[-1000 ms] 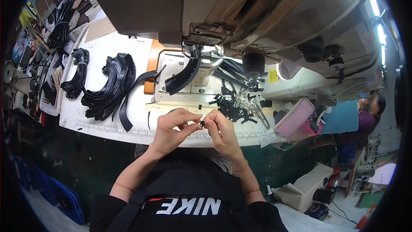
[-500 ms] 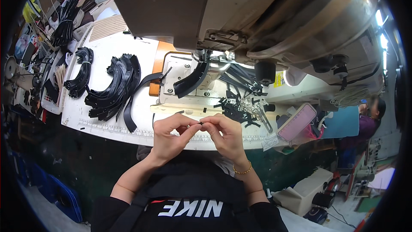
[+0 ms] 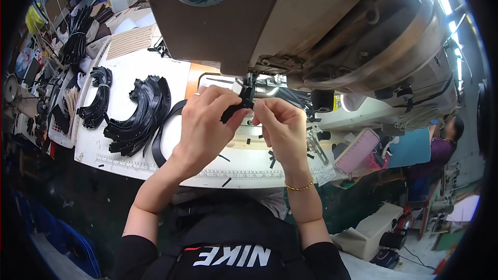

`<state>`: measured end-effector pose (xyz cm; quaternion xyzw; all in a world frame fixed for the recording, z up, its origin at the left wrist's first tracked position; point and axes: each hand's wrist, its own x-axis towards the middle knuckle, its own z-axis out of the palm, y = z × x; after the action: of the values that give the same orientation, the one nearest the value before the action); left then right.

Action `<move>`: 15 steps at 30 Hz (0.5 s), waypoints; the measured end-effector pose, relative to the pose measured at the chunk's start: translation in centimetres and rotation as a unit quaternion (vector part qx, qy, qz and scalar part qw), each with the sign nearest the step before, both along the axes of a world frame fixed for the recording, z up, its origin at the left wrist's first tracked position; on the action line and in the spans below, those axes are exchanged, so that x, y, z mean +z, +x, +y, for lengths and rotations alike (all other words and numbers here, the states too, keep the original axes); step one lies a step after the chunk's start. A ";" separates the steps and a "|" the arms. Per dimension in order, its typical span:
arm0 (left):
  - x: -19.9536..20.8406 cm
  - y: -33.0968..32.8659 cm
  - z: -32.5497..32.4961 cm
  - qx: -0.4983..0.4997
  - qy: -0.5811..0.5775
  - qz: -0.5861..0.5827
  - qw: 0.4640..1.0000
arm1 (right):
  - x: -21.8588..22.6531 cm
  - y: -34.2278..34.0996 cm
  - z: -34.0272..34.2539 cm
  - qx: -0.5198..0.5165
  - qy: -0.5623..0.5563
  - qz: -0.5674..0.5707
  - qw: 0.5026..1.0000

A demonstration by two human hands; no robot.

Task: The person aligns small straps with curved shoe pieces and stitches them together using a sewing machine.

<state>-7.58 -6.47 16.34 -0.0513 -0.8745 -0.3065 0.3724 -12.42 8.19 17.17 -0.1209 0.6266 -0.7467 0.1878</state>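
Observation:
My left hand (image 3: 205, 124) is closed on a black strip (image 3: 248, 93) beneath the needle area of a large sewing machine (image 3: 223, 36). The thumb and fingers pinch the strip's near end. Close beside that end, my right hand (image 3: 280, 124) pinches with its thumb and forefinger; whatever lies between them is too small to make out. Part of the strip and much of the machine bed are hidden by my hands. A long black band (image 3: 158, 148) curves out from behind my left forearm.
Left on the white table (image 3: 140, 168) lie a bundle of curved black strips (image 3: 140, 116) and a smaller tied bundle (image 3: 98, 96). Small black scraps and a metal piece (image 3: 315, 145) lie right, near a pink phone-like thing (image 3: 358, 150). Another person (image 3: 446, 145) is at the far right.
Both hands have moved up and away from me, from the table's front edge to the strip at the machine. My left hand has taken hold of the strip. The view has shifted slightly.

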 end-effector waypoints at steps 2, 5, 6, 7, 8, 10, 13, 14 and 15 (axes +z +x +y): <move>-0.6 -0.4 -0.1 -0.009 0.018 -0.025 0.999 | -0.2 0.0 -0.9 -0.022 0.004 0.004 1.000; -1.3 -0.9 0.0 -0.021 0.009 0.013 1.000 | -0.3 -0.2 -1.1 -0.031 0.028 -0.002 0.999; -1.6 -1.0 -0.1 -0.019 0.034 0.000 0.999 | -0.4 -0.1 -1.3 -0.041 0.046 0.017 0.998; -1.8 -1.2 0.0 -0.018 0.060 -0.013 0.998 | -0.6 -0.2 -1.5 -0.052 0.064 0.037 0.996; -2.0 -1.3 0.1 -0.019 0.061 -0.012 0.998 | -0.7 -0.2 -1.6 -0.053 0.064 0.037 0.996; -2.4 -1.2 0.4 -0.018 0.090 0.008 0.996 | -0.8 -0.3 -1.8 -0.056 0.098 0.031 0.993; -2.5 -1.5 0.3 -0.030 0.083 0.043 0.995 | -0.6 -0.3 -1.5 -0.041 0.090 0.009 0.995; -2.6 -1.5 0.4 -0.029 0.083 0.043 0.995 | -0.7 -0.3 -1.4 -0.040 0.091 0.009 0.995; -2.8 -1.5 0.6 -0.019 0.082 0.047 0.995 | -0.8 -0.3 -1.4 -0.040 0.076 0.003 0.996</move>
<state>-9.11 -5.83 13.53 -0.0517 -0.8270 -0.3812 0.4099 -12.76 6.82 16.33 -0.0831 0.6866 -0.7032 0.1646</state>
